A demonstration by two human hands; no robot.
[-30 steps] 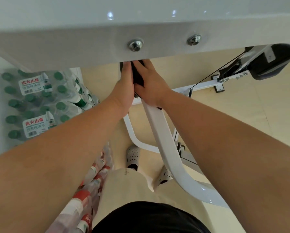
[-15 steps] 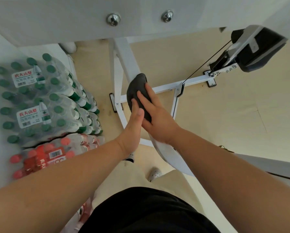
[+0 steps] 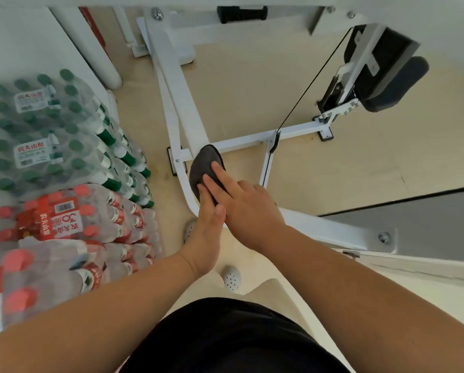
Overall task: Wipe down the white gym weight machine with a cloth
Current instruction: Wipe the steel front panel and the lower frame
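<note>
Head view, dark soft cloth (image 3: pixel 204 168), glossy white tube (image 3: pixel 175 84)

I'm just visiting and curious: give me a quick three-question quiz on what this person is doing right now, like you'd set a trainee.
1. True or false: both hands press on the dark cloth.
2. Multiple choice: the cloth lies on A) the black seat pad, B) the curved white frame tube, C) the floor.
3. What colour are the caps on the bottle packs nearest the person?

Key
1. True: the right hand lies flat on the cloth, and the left hand has its fingers on the lower edge.
2. B: the curved white frame tube, near its joint with the crossbar.
3. Red, on the red-capped packs; the green-capped packs lie farther away.
</note>
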